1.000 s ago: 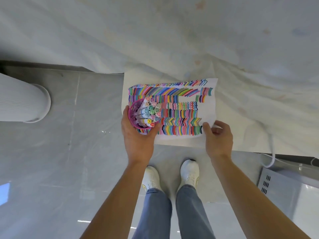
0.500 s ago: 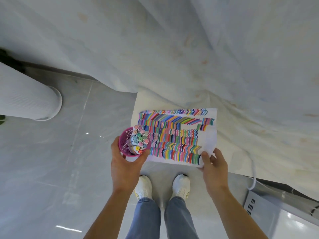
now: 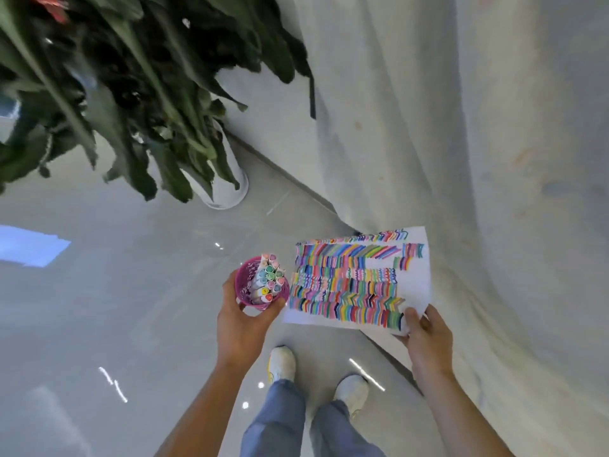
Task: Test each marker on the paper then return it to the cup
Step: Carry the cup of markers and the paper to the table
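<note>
A pink mesh cup (image 3: 245,285) packed with several capped markers (image 3: 269,278) is held up over the floor, my left hand (image 3: 242,319) wrapped around its lower side. The paper (image 3: 417,285), covered in rows of coloured strokes, is in the air to the right of the cup. My right hand (image 3: 425,334) pinches its near right corner, thumb on top. Cup and paper are apart, both clear of the table.
A table draped in white cloth (image 3: 478,159) fills the right side. A large leafy plant (image 3: 115,87) in a white pot (image 3: 230,189) stands at the upper left. Glossy grey floor tiles (image 3: 115,308) lie below, with my legs and white shoes (image 3: 281,362).
Both hands lifted the cup and paper off the cloth-covered table and carried them back over the floor. The view swung left, bringing the plant into sight.
</note>
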A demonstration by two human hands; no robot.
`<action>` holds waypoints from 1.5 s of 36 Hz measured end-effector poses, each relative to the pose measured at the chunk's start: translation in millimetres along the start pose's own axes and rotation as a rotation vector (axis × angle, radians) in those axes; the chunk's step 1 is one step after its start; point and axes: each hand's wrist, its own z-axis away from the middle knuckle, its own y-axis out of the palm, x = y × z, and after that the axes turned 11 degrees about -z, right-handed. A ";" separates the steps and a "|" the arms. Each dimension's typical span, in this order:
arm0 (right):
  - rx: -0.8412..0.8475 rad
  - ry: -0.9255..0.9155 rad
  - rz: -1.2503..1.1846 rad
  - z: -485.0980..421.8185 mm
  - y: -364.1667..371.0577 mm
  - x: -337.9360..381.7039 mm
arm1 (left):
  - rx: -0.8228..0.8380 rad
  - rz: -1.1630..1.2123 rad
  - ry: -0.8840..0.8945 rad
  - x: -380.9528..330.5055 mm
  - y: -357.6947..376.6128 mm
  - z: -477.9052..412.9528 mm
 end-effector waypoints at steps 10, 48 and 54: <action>0.265 -0.057 0.113 64.3 103.1 42.2 | -0.278 0.135 -0.148 24.9 -121.8 26.5; 0.941 -0.098 0.526 291.5 563.2 -24.4 | -1.009 0.512 -0.563 192.4 -468.0 33.8; 1.021 -0.082 0.621 308.9 653.9 -31.6 | -1.112 0.538 -0.625 199.8 -518.8 -10.3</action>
